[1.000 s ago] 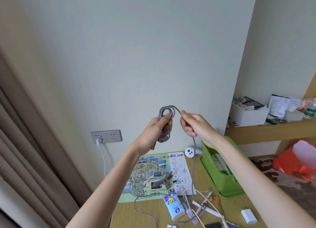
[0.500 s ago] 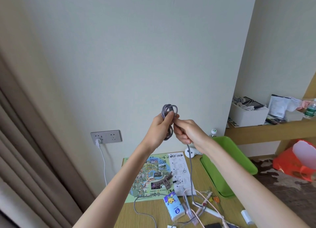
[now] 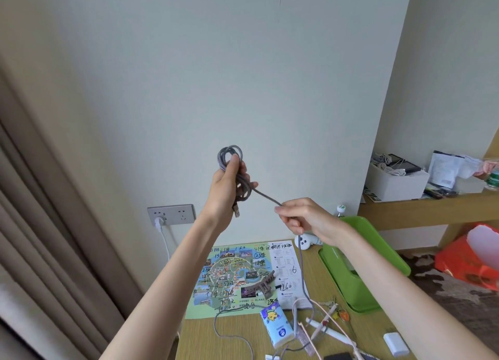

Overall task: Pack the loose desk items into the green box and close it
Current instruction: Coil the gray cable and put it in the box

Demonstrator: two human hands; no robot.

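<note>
Cable (image 3: 265, 197), grey, braided: part-wound.
Left hand (image 3: 226, 187): grips the finished loops, raised above the desk (image 3: 205, 340), plug end hanging below the palm. The hold likely keeps the coil from springing open.
Right hand (image 3: 305, 219): pinches the free strand near the coil and draws it taut, probably to lay the next loop.
Unwound length: trails down to the desk among the loose items.
Green box (image 3: 348, 285): on the desk at right, lid open, ready to receive. The cable is not yet inside.
Map (image 3: 237, 273), tissue pack (image 3: 276, 324): unpacked.
</note>
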